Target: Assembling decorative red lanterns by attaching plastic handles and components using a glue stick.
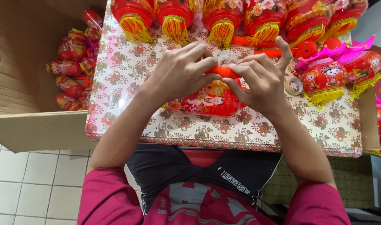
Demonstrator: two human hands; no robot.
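red lantern (209, 102), lying near the front edge of the flowered table (128, 75): left hand (180, 71) and right hand (259, 81) each in a closed pinching grip on its orange top rim (223, 72), right index finger raised free, beside a tape roll (294, 86).

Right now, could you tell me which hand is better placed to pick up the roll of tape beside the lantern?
The right hand. The roll of tape lies just beyond its knuckles on the table, while the left hand sits across the red lantern, which both hands are gripping.
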